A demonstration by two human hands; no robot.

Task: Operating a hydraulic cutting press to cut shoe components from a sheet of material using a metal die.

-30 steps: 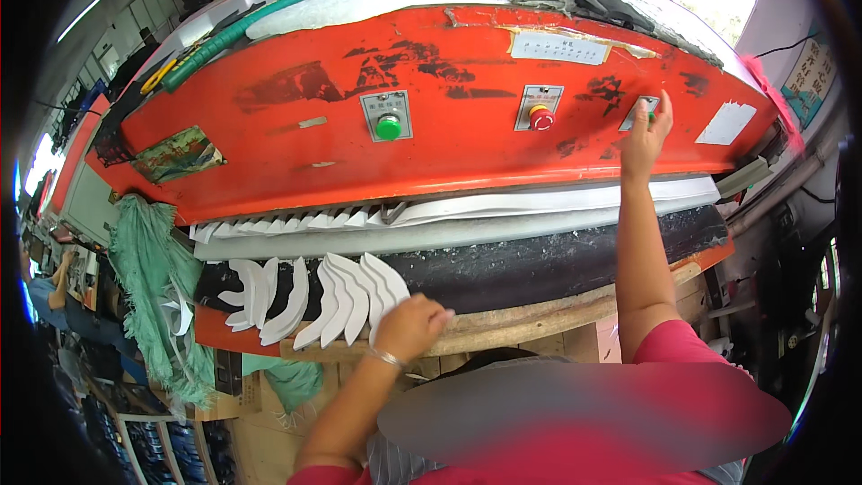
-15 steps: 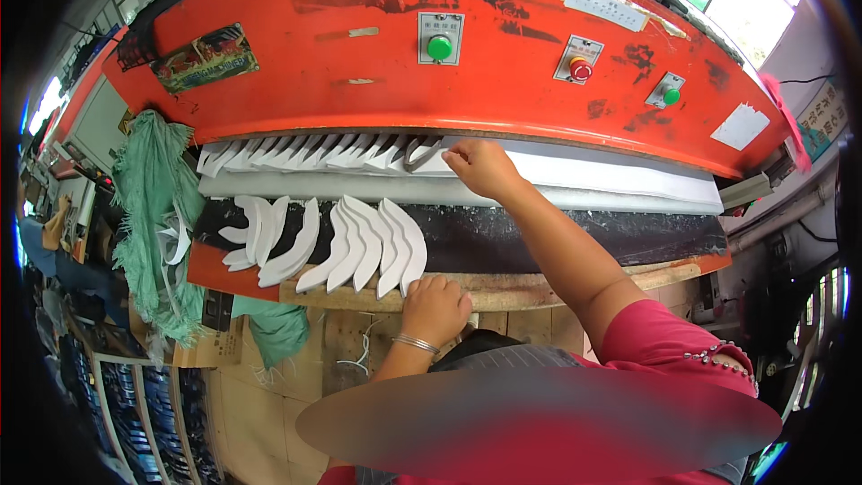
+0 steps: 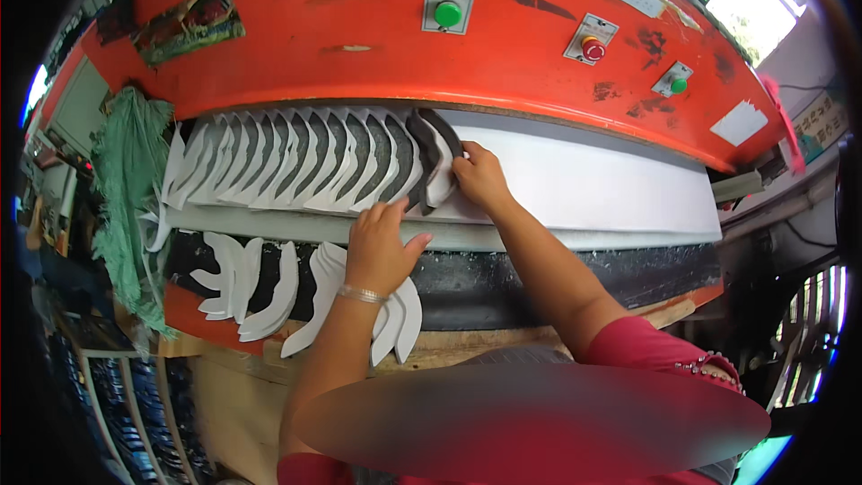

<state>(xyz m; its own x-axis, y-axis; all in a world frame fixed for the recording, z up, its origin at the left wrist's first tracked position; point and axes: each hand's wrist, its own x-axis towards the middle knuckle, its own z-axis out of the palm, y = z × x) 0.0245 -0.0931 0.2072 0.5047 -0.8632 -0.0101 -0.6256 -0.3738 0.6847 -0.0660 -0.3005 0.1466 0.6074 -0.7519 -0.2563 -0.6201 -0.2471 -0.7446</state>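
Note:
My right hand (image 3: 482, 178) is closed on the right side of a dark, curved cutting die (image 3: 445, 133). The die stands on a thick white sheet stack (image 3: 593, 184), just right of a long row of crescent-shaped cut-outs (image 3: 346, 157). My left hand (image 3: 382, 247) hovers near the stack's front edge, just left of the die's lower end, its fingers apart and holding nothing. Beneath and left of that forearm, several cut white crescent pieces (image 3: 274, 296) lie in small piles on a black ledge (image 3: 476, 283).
An orange-red press beam (image 3: 359, 54) spans the far side, carrying a green button (image 3: 447, 13), a red stop button (image 3: 593, 48) and a second green button (image 3: 678, 85). Green woven sacking (image 3: 130, 207) hangs at the left. A wooden strip (image 3: 503, 339) edges the ledge's front.
My left hand has risen from the wooden front strip to the stack's front edge. More of the die and cut row now shows below the press beam. My right hand stays at the die.

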